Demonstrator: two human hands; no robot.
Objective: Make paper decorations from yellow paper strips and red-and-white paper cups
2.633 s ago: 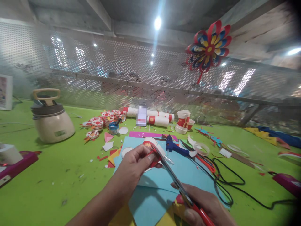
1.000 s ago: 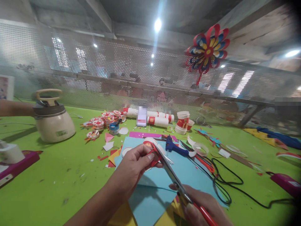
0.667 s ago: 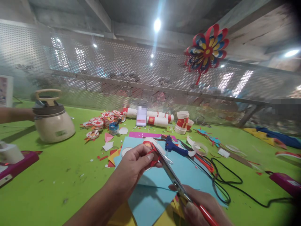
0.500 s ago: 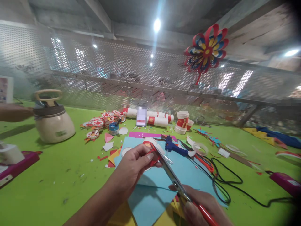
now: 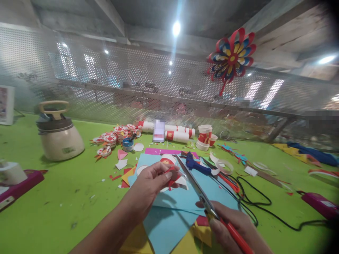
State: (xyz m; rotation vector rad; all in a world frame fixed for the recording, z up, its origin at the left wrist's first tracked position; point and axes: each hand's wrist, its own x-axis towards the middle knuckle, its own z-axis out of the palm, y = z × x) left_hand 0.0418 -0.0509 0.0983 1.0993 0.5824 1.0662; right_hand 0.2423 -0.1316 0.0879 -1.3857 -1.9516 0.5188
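Observation:
My left hand [image 5: 152,185] pinches a small piece of red paper [image 5: 174,176] above the light blue paper sheet [image 5: 172,222]. In my right hand [image 5: 227,225] is a pair of scissors [image 5: 196,187] with red handles and long metal blades. The blades point up and away from me, just right of the red paper and apart from it. Beyond my left fingers stands a red and white paper cup [image 5: 168,159], partly hidden. A blue hot glue gun [image 5: 197,164] lies on the sheet past the blades. My palms and some fingertips are hidden.
A beige kettle [image 5: 62,137] stands at the left beside a purple power strip [image 5: 23,190]. Several red and white paper discs [image 5: 109,137], a blue jar [image 5: 128,144] and stacked cups [image 5: 204,137] sit farther back. A black cord [image 5: 280,222] loops across the right side.
The scissors have moved slightly right and toward me, away from the red paper. My left hand keeps its hold almost in place. Another person's arm near the kettle has left the view.

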